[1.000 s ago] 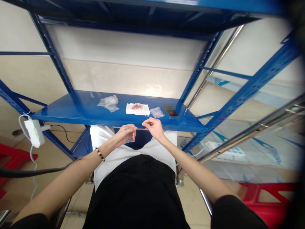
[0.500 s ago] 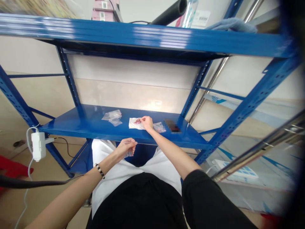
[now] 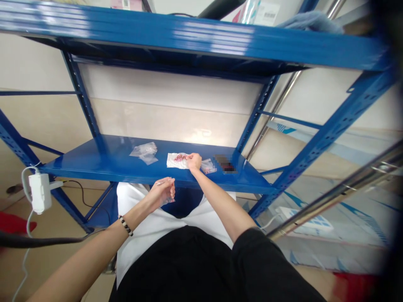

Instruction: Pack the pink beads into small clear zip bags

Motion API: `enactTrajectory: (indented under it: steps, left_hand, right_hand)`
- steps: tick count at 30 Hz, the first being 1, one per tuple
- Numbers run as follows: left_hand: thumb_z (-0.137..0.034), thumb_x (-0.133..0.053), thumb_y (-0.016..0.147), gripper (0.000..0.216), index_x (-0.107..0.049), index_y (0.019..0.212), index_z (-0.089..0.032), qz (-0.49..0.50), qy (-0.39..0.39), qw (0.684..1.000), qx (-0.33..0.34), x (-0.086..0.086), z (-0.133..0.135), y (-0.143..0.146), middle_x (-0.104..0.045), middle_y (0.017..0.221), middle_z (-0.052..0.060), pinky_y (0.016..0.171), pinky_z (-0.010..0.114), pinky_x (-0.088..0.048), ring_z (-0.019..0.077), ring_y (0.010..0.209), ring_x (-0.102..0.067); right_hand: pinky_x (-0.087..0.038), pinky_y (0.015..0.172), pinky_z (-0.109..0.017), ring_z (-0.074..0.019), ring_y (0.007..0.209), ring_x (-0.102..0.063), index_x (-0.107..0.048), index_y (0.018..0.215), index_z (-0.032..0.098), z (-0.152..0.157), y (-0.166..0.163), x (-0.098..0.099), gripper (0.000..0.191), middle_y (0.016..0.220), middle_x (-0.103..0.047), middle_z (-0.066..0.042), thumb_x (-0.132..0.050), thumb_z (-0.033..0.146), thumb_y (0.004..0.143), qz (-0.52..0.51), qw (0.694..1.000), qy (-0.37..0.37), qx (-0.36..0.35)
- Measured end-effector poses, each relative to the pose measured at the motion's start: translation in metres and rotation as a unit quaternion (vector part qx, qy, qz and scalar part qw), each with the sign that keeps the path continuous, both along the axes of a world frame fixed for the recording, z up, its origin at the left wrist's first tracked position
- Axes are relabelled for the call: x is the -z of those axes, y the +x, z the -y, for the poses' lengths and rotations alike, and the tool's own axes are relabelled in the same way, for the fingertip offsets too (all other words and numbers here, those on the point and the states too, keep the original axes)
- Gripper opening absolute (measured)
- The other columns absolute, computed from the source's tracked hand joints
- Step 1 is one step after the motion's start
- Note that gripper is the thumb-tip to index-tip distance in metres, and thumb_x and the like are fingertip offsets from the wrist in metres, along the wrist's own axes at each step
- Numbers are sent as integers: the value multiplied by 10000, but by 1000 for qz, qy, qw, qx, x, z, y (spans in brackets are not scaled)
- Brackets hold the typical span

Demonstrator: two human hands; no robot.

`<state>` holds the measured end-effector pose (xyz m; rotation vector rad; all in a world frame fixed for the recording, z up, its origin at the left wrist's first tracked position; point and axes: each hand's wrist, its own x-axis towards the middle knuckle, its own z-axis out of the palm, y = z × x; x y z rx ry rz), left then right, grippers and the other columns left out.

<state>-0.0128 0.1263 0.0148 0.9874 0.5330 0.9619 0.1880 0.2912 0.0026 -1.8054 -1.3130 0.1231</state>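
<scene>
On the blue shelf board lies a crumpled white paper (image 3: pixel 171 161) carrying a small heap of reddish bead-like pieces (image 3: pixel 180 157). My right hand (image 3: pixel 195 161) is over the paper's right end, its fingertips pinched together at the edge of the heap; what they hold is too small to tell. In front of the shelf edge, my left hand (image 3: pixel 161 193) is closed around a small clear plastic bag (image 3: pixel 168 201), which pokes out below the fingers. Just right of my right hand lies another clear bag (image 3: pixel 208 166) with reddish pieces inside.
Several flat clear bags (image 3: pixel 145 152) lie at the left of the blue shelf (image 3: pixel 116 167). A dark pixelated item (image 3: pixel 225 163) lies toward its right end. Above runs the upper shelf's beam (image 3: pixel 151 35). A white power strip (image 3: pixel 40 193) hangs by the left post.
The view has shifted slightly, with the upper shelf now higher in the picture. My left hand has turned a little around its bag. My right hand stays at the bead heap.
</scene>
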Motion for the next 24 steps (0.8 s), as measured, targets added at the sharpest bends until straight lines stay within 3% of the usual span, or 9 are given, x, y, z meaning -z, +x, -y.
enactTrajectory:
  steps: [12,18,21,24]
  left_hand:
    - [-408,-738,762,341,-491,736,-174,-21,-8,1000,0,5,-5,5,-525,569,-26,495,225,-421,104,501,-520]
    - [-374,-709,802,301,-488,757,-175,2,12,1000,-14,3,7,-1,-518,561,-32,506,222,-424,105,508,-521]
    - [-368,-714,798,316,-466,743,-181,15,10,999,-33,1,2,-2,-506,547,-44,508,221,-422,97,494,-506]
    - [-372,-743,765,333,-476,728,-177,-9,14,1000,-21,0,-2,-2,-523,553,-39,516,228,-434,101,501,-524]
  right_hand:
    - [-497,752,-276,-230,762,-692,-733,696,148,2,2,-3,88,787,-733,-132,-652,139,730,-42,999,12,-7]
    - [-480,832,-276,-204,839,-657,-741,829,134,10,-2,-16,166,907,-727,-123,-589,193,803,-51,996,67,-23]
    - [-471,849,-290,-196,856,-633,-737,842,134,20,-10,-35,189,930,-716,-107,-584,243,820,-82,984,146,-67]
    - [-485,775,-306,-201,789,-624,-733,813,127,56,-23,-49,203,841,-711,-92,-660,313,775,-188,951,189,-157]
